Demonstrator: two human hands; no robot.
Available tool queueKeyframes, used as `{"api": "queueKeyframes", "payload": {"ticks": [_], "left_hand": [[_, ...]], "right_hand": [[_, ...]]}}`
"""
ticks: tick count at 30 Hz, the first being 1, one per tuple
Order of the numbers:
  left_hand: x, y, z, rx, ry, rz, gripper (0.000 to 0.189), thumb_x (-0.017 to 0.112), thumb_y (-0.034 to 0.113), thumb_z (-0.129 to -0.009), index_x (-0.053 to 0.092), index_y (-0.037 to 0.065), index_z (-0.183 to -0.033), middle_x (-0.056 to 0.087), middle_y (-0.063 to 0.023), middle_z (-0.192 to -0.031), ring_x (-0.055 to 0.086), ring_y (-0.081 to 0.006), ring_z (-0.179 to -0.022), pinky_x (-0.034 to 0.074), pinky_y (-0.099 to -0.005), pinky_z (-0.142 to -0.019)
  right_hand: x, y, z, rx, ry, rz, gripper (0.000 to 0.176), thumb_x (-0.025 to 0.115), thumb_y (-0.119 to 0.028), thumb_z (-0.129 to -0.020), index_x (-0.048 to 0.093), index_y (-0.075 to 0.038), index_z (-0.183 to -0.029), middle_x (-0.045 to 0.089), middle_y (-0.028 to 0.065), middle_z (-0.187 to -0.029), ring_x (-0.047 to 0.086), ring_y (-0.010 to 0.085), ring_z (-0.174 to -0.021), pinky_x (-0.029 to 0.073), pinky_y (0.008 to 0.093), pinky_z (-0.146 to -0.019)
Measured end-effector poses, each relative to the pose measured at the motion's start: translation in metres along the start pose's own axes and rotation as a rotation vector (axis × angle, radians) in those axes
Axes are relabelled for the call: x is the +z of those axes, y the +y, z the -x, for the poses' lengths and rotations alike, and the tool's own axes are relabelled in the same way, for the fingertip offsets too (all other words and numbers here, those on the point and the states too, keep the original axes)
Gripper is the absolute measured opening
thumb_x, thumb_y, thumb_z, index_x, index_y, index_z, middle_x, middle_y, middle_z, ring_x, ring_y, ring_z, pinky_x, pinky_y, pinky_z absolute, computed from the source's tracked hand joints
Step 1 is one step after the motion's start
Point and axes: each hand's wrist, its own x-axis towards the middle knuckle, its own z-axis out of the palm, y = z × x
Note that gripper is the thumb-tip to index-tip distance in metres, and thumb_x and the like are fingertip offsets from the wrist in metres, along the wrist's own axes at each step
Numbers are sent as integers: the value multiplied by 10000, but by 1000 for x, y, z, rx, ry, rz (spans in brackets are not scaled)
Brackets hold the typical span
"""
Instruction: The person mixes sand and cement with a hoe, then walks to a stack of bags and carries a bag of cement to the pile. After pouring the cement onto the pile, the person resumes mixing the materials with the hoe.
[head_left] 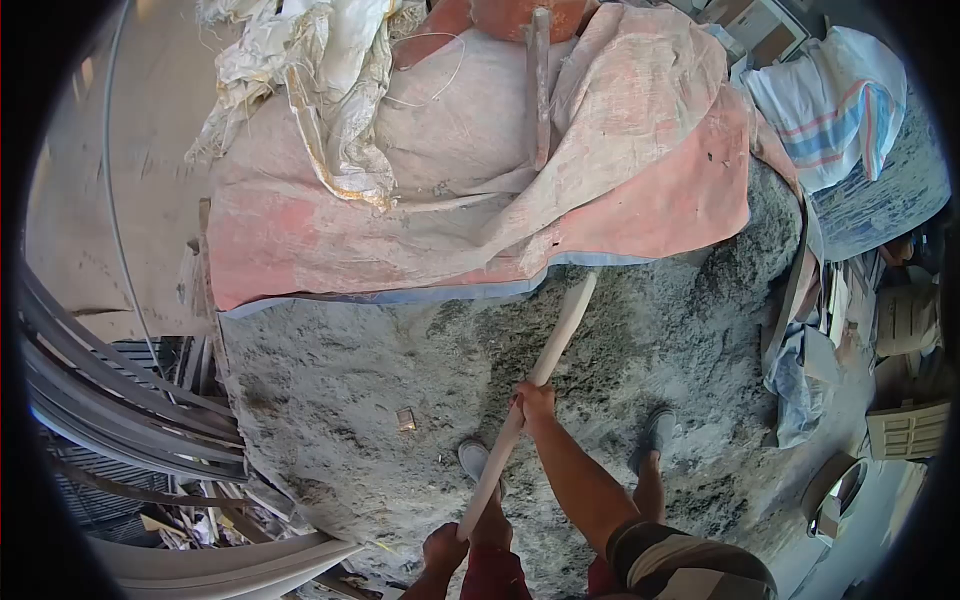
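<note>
A long pale wooden pole (560, 335) slants from low centre up to the blue-edged hem of a dusty pink tarp (680, 190). My right hand (537, 400) is closed around the pole's middle. Lower down, my left hand (445, 548) grips it close to its near end. The far end meets the tarp's edge; whether it carries a tool head there is hidden. Grey, crumbly material (350, 390) spreads beneath the pole, and my two shoes stand on it.
White woven sacking (335, 90) and a rusty metal bar (540, 90) lie on the tarp. Curved grey strips (120, 410) and scrap wood crowd the left side. At right are a striped white sack (830, 110), clear plastic (800, 390) and a round-rimmed object (833, 495).
</note>
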Motion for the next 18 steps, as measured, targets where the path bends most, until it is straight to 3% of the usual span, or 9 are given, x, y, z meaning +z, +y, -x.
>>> {"api": "queueKeyframes", "payload": {"ticks": [1,3,5,6,9,12,13,16,18], "left_hand": [[6,-1,13,-46,-57,-14,172,655,241,-784,672,106,-890,685,-147,-834,666,-369,-822,530,-477,-741],[26,-21,16,34,-137,-118,210,663,309,-772,690,116,-851,693,-147,-856,681,-355,-838,536,-488,-765],[31,-35,2,170,-108,-191,186,650,290,-787,687,114,-832,688,-141,-845,683,-343,-823,540,-482,-755],[8,-17,-15,212,-131,-216,140,634,247,-804,676,116,-828,675,-122,-821,677,-325,-811,543,-461,-738],[-31,14,-100,571,176,-76,116,702,165,-704,639,125,-793,636,-85,-773,640,-314,-764,514,-442,-691],[-88,49,-163,681,310,-109,206,740,136,-644,620,102,-807,617,-83,-762,633,-302,-761,510,-426,-677],[-92,38,-165,616,298,-115,205,739,134,-649,629,100,-820,626,-97,-771,639,-314,-756,517,-439,-677],[-45,-14,-107,176,161,107,194,723,141,-698,644,75,-862,662,-144,-821,653,-347,-788,525,-443,-714],[-20,-9,-70,-36,148,301,204,710,162,-728,645,55,-890,671,-187,-833,656,-383,-791,523,-442,-725]], "right_hand": [[-16,9,9,7,3,22,316,631,-89,-801,424,-54,-1038,492,61,-677,516,220,-512,489,431,-519],[-45,26,29,59,107,-58,390,643,-72,-783,399,-75,-1087,490,72,-707,514,221,-536,481,416,-517],[-64,12,44,1,112,-273,348,633,-56,-776,428,-85,-1055,495,80,-729,511,215,-559,477,403,-530],[-65,-5,44,-93,168,-235,239,630,-72,-770,446,-84,-921,449,54,-604,503,197,-506,484,402,-512],[-65,-59,-1,-276,238,-317,133,610,-96,-791,479,-83,-815,471,44,-643,506,180,-540,482,377,-521],[-28,-89,-67,-262,270,-302,123,597,-107,-797,486,-70,-835,494,54,-709,512,188,-598,483,374,-545],[-3,-83,-76,-250,276,-290,118,595,-103,-798,488,-67,-833,496,59,-708,513,189,-594,483,374,-540],[91,-13,-62,-108,149,108,229,610,-63,-803,462,-6,-968,513,90,-712,528,198,-538,485,381,-509],[126,20,-67,-126,51,391,325,634,-73,-802,427,12,-1039,519,104,-717,534,201,-518,481,385,-486]]}}
